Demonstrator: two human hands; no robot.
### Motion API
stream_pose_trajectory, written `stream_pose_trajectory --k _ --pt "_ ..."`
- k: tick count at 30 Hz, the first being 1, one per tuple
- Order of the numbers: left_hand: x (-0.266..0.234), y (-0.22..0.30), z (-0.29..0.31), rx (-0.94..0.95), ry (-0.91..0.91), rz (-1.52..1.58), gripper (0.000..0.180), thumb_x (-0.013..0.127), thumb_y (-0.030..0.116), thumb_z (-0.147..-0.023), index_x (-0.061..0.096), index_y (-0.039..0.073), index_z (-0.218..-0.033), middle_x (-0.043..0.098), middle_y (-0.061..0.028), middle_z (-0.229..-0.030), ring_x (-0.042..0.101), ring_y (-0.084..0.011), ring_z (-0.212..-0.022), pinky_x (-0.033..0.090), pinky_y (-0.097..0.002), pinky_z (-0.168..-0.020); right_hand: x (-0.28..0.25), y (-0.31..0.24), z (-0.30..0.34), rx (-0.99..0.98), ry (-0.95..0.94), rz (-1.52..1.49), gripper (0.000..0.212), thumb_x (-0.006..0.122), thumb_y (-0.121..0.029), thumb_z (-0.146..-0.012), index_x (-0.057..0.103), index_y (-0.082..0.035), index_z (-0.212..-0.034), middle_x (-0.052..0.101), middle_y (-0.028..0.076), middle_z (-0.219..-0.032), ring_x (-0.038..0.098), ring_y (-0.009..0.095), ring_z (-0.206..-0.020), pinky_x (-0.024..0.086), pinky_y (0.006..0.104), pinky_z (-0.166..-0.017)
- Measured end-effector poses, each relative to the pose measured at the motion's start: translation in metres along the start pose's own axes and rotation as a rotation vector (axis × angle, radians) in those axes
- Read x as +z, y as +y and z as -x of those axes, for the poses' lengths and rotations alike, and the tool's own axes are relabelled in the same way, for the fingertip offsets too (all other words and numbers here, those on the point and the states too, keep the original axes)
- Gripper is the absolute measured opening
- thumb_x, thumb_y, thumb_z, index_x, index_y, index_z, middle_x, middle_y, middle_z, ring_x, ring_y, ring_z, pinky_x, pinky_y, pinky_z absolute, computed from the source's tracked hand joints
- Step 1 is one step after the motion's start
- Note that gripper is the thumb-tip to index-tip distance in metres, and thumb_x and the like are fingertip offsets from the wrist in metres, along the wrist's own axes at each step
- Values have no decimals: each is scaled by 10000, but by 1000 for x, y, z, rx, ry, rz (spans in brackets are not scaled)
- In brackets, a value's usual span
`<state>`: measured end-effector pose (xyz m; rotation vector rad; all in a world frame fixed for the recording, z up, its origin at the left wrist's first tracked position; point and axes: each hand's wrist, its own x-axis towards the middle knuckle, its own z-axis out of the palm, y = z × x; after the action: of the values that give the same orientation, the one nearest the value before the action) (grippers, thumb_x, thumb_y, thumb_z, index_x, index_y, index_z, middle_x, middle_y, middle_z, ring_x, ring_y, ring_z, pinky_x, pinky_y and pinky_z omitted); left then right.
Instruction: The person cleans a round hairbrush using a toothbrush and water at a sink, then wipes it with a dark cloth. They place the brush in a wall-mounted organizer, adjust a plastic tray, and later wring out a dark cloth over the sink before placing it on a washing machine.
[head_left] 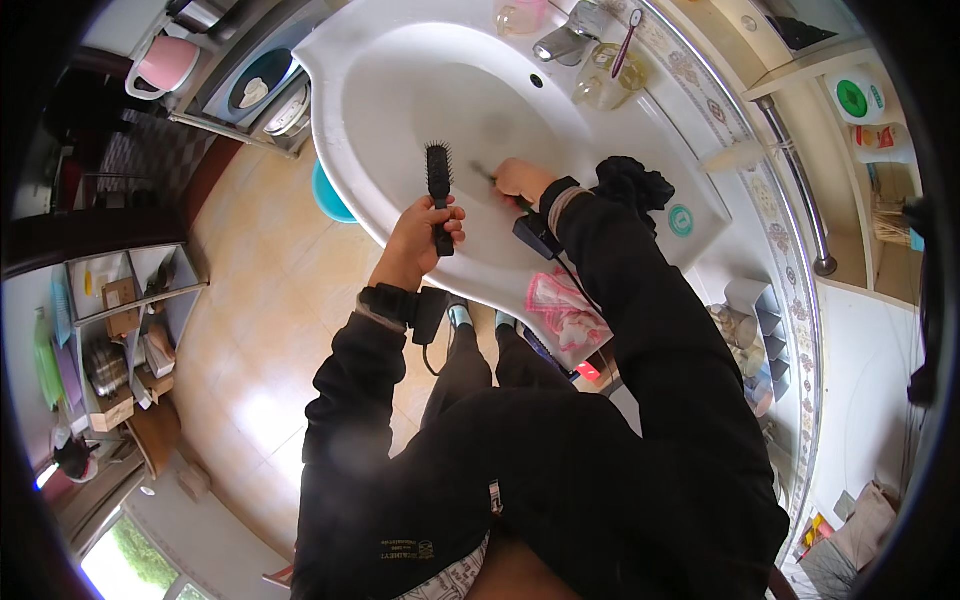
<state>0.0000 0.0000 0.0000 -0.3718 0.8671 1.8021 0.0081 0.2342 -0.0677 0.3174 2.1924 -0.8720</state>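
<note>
My left hand (420,238) is closed around the handle of a black hairbrush (438,175), which stands bristle end up over the near-left rim of the white washbasin (400,75). To its right, my right hand (522,182) hovers above the basin, fingers closed on a thin stick-like tool (483,172). Its far tip is dark and smeared by motion, so its kind does not show; a greenish bit of it shows beneath the hand. A black box on a cable (537,238) is strapped at my right wrist, and another (430,316) at my left.
Right of the basin lie a bunched black cloth (632,188) and a pink-and-white cloth (568,312). A tap (570,35), a yellowish glass (608,82) and a toothbrush (627,45) stand at the back. A turquoise basin (330,195) is on the floor at left.
</note>
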Motion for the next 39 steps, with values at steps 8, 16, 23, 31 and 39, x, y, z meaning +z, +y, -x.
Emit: stream_pose_trajectory --k 8,16,23,31,39 --pt "34 16 5 42 129 -135 253 381 88 -971 390 105 -1224 526 -154 -844 491 -177 -613 452 -317 -535 3 2 12 71 796 -135 199 496 -111 -807 652 4 -848 660 201 -853 645 362 -820 516 450 -715" --pt "20 25 -12 36 176 -18 223 372 128 -967 395 44 -1173 523 -160 -866 430 -143 -579 390 -269 -495 10 -1 11 -10 654 99 243 558 -162 -798 658 -98 -1010 651 151 -882 625 322 -823 500 398 -728" --pt "27 36 -11 107 174 41 622 214 518 -985 502 -4 -1160 516 -148 -885 419 -143 -613 340 -234 -474 -1 -42 77 -356 522 -238 371 625 -137 -809 637 -223 -1170 629 118 -709 588 215 -606 469 325 -602" --pt "45 39 -5 64 147 -67 645 231 531 -985 525 7 -1219 475 -96 -843 386 -120 -593 299 -199 -446 1 -56 102 -484 784 -211 266 646 -116 -817 692 -183 -1069 624 111 -696 552 183 -574 455 313 -591" --pt "49 31 7 203 177 -259 320 415 248 -998 480 56 -1246 513 -81 -839 364 -77 -530 280 -189 -419 -15 -51 102 -391 819 -373 201 632 -156 -839 698 -125 -1027 636 177 -737 589 319 -588 456 369 -567"
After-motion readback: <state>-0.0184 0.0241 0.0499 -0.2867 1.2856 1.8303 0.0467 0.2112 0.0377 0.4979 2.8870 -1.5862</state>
